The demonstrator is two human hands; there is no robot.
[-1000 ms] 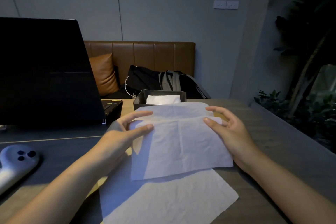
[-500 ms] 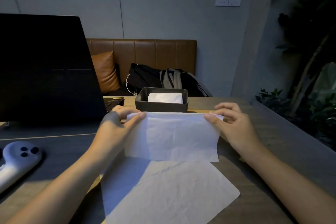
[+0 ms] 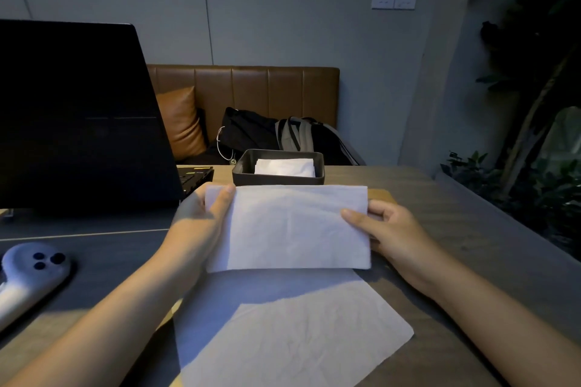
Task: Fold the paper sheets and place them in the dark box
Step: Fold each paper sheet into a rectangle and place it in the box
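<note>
Left hand (image 3: 201, 223) grips the left end of the folded paper sheet (image 3: 292, 226), thumb on top near the upper left corner, fingers hidden underneath. Right hand (image 3: 390, 232) pinches the right end of the same sheet, thumb pressed on the upper face, remaining fingers curled behind the edge. Sheet is folded to a long rectangle and held roughly level above the middle of the desk (image 3: 471, 229); fold line runs along the near edge.

Second paper sheet (image 3: 292, 333), unfolded and lightly creased, lies flat on the desk toward the near edge, its far portion covered by the held sheet and partly in shadow.

Dark box (image 3: 278, 177) stands beyond the held sheet, toward the far edge of the desk, just behind the sheet's upper edge. White folded paper (image 3: 284, 166) already sits inside it.

Open laptop (image 3: 78, 116) occupies the far left of the desk, screen dark. Pale controller (image 3: 31, 273) with dark buttons lies near the left edge. Behind the desk: brown bench seat (image 3: 245, 88) with cushion (image 3: 180, 122) and dark bags (image 3: 283, 135). Plants (image 3: 534, 104) at right.
</note>
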